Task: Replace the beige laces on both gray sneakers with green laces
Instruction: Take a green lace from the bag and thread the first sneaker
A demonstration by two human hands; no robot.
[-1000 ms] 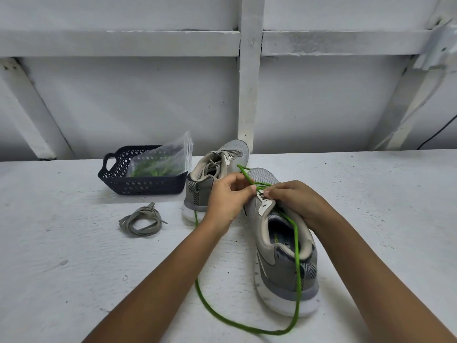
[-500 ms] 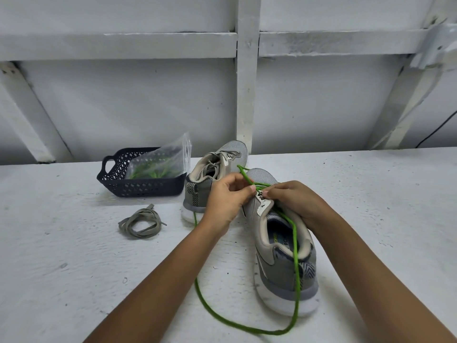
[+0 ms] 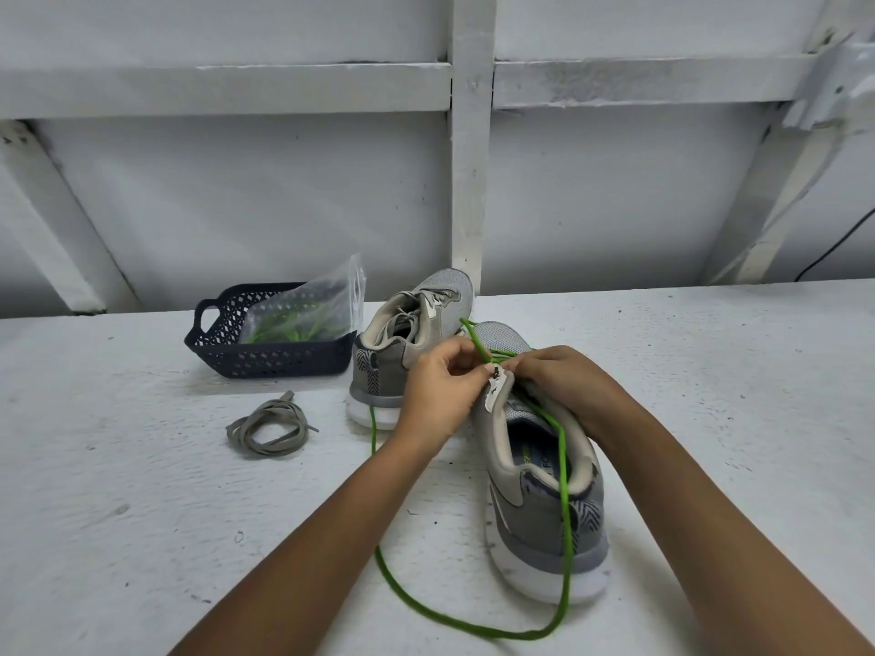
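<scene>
A white-painted, rough-textured counter [image 3: 142,513] is seen, scuffed and speckled with small dark marks. It is backed by a white panelled wall braced with a vertical post [image 3: 466,182], horizontal rails and slanted struts; a thin dark cable [image 3: 833,248] is seen at the far right.

The near sneaker [image 3: 544,523] is set on the counter with its heel toward the camera. A green lace [image 3: 426,603] is threaded at its front eyelets, draped over the heel and looped across the counter. One end of the lace is pinched in the fingers of the left hand [image 3: 438,395]. The eyelet edge of the near sneaker is gripped by the curled fingers of the right hand [image 3: 563,381].

The far sneaker [image 3: 407,343] is stood just behind. A coiled beige lace [image 3: 270,426] is laid to the left, near a dark basket [image 3: 265,359] in which a clear bag [image 3: 303,314] of green laces is held.
</scene>
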